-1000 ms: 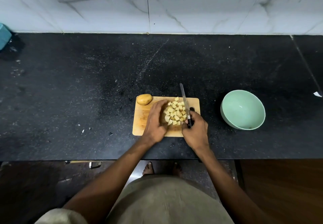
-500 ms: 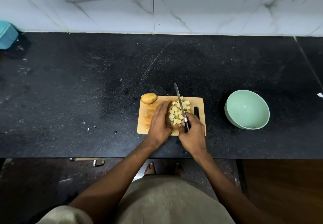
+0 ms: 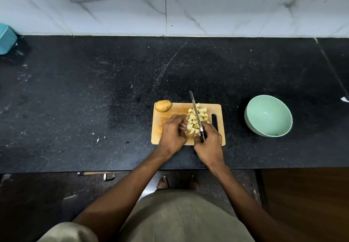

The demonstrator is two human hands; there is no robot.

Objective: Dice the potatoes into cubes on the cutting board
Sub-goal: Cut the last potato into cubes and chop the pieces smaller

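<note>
A wooden cutting board (image 3: 166, 118) lies on the black counter. A pile of pale potato cubes (image 3: 201, 114) covers its middle and right. One whole unpeeled potato (image 3: 162, 105) sits on the board's far left corner. My right hand (image 3: 208, 143) grips the black handle of a knife (image 3: 195, 110), whose blade lies across the cubes and points away from me. My left hand (image 3: 172, 134) rests on the board at the left of the pile, fingers curled against the cubes; whether it holds a piece is hidden.
An empty mint-green bowl (image 3: 268, 115) stands on the counter to the right of the board. A teal container (image 3: 6, 38) sits at the far left by the marble wall. Small scraps (image 3: 104, 137) lie left of the board. The counter's front edge runs just below my wrists.
The knife blade has shifted left across the pile of cubes. My left hand's fingers have curled in closer to the cubes. The whole potato has not moved.
</note>
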